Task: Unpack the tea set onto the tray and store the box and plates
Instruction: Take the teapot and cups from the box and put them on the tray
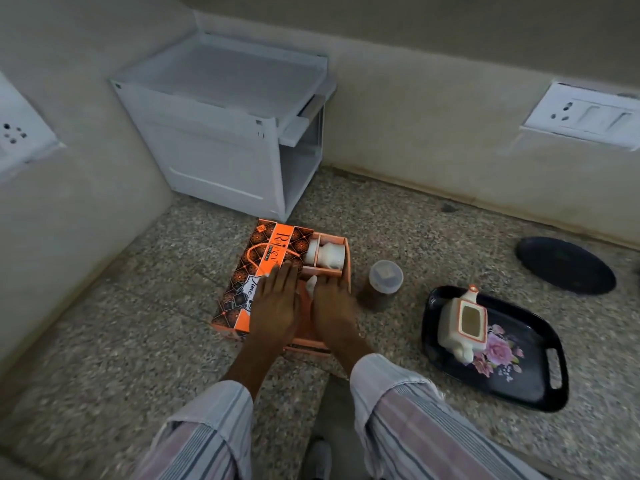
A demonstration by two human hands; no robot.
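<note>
An orange patterned tea set box [242, 289] lies on the speckled floor, its lid slid left over an open tray of compartments. White cups [327, 255] sit in the far compartment. My left hand [277, 306] rests flat on the lid's right edge. My right hand [332, 310] reaches down into the near compartment, where a white piece [311, 284] shows between the hands; whether the fingers grip it is hidden. A black floral tray [519, 368] lies to the right with a white, orange-rimmed teapot [462, 327] on it.
A clear lidded jar [384, 280] of brown contents stands just right of the box. A dark plate [566, 265] lies at the far right near the wall. A white plastic cabinet [228, 133] stands in the corner behind the box. Wall sockets flank both sides.
</note>
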